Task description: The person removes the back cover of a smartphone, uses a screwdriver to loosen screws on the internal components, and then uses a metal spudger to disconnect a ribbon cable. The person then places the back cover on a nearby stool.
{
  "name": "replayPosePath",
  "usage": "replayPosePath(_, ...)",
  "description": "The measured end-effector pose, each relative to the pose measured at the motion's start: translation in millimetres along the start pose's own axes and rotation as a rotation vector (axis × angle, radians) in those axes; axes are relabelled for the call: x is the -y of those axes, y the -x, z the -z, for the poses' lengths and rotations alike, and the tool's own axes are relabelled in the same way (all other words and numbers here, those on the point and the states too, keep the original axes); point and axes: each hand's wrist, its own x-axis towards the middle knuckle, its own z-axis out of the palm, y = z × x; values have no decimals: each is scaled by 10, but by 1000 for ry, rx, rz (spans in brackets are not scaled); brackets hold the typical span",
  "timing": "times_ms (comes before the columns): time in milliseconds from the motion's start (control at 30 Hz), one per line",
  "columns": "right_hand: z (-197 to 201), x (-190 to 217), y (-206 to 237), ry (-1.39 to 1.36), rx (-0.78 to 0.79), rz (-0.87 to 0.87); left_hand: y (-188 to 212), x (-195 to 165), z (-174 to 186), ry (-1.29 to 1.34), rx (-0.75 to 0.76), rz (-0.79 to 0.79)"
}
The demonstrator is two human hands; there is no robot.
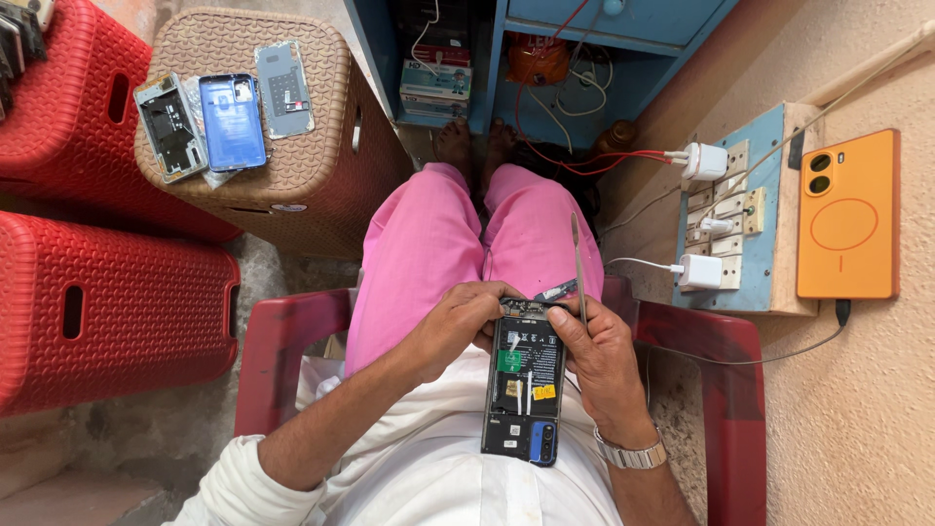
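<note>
Head view, looking down over a lap in pink trousers (458, 253) and a white shirt, seated in a dark red plastic chair (726, 390).

Opened phone (524, 385) resting upright on the lap, back cover off, black innards exposed with a green patch, a yellow patch and a blue piece near the bottom edge. Left hand (458, 326) curled around the phone's upper left corner, fingers bent and pressing at the top edge. Right hand (604, 356) gripping the phone's right side, thumb on the top edge, and pinching a thin metal pry tool (578, 268) that stands up between the fingers, pointing away from the body. Metal watch (631, 454) on the right wrist.

On the brown woven stool (292, 166) at upper left: a grey phone frame (170, 127), a blue phone back (232, 122) beside it, and a grey panel (283, 88) to the right, all lying flat, close together. Two red plastic stools (107, 312) at left, holding nothing visible on the near one.

Blue cabinet (584, 58) ahead, open compartment holding red and white wires and an orange round object (538, 58); left compartment holding stacked small boxes (436, 88).

On the right, a blue switchboard (774, 205) with two white chargers (703, 161) plugged in. Orange phone (847, 214) lying on the ledge just beside the board, cable running from its near end.
</note>
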Motion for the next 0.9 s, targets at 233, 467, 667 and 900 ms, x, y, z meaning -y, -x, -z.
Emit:
replayPosePath(233,8,3,9,2,11,12,4,-2,1,-27,7,-1)
replayPosePath(467,2,17,4,-11,11,17,9,-25,3,-39,10,-4)
replayPosePath(667,9,29,4,-6,-9,29,68,-168,-67,-28,-57,-72)
replayPosePath(900,22,84,55,-18,-65,63,261,-369,-264,-498,-203,-298)
